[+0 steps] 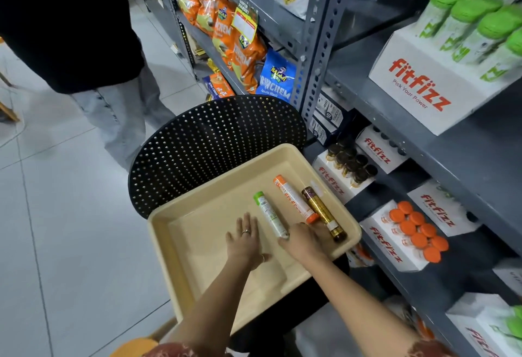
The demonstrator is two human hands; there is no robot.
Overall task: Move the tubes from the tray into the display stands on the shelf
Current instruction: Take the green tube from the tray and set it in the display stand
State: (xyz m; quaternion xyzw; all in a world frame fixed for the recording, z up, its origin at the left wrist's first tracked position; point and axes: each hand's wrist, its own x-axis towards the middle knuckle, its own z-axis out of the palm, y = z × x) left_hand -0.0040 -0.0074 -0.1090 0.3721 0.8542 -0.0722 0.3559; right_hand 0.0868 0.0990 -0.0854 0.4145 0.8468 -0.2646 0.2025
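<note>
Our right hand point(303, 239) lies palm down in the lower centre of the frame, fingers loosely curled over the near ends of the tubes; the thumb touches the base of the green-capped white plastic tube point(270, 214), but no tube is pinched yet. Our left hand point(245, 239), just to its left, rests flat with fingers spread on the floor of the beige rectangular plastic tray point(180, 246), holding nothing.

Three tubes lie side by side at the right of the tray: the green-capped one, an orange-capped white tube point(293, 198) and a gold tube with a dark cap point(322, 211). The tray sits on a black perforated chair point(209, 139).

We judge the tubes light, rigid and smooth, so they roll freely on the flat floor. Take hold at mid-barrel, thumb opposing fingers, not at the cap.

Right of the frame, white cardboard display stands on the grey metal shelf point(452, 159) hold matching tubes upright: orange caps point(418, 235) low, green caps point(477, 18) above.
</note>
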